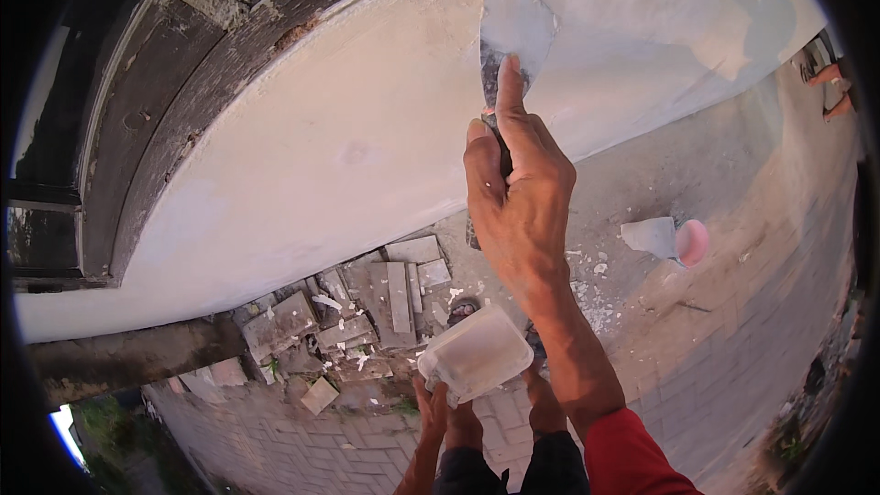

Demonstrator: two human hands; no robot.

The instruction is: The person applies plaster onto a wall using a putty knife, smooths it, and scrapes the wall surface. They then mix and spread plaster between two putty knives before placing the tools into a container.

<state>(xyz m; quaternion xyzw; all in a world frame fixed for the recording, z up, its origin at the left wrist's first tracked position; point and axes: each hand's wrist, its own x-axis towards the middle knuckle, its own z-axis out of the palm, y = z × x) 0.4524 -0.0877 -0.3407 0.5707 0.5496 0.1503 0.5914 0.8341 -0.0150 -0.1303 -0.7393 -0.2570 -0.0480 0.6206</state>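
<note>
My right hand [527, 188] is raised against the pale wall [339, 156], its fingers wrapped round the handle of a putty knife [515, 23]. The index finger lies stretched along the blade, which points up the wall and is smeared with whitish paste. Whether the blade touches the wall I cannot tell. Lower down, at the front of my body, my left hand [433, 408] grips a translucent plastic tub [481, 353] by its left side. A whitish film coats the tub; how much paste it holds is unclear.
Broken tiles and slabs [367, 302] lie heaped along the wall's foot. A whitish container [649, 236] with a pink round part [692, 243] rests on the floor at right, near white crumbs. A weathered wooden frame [165, 119] borders the wall. Another person's legs [830, 78] show far right.
</note>
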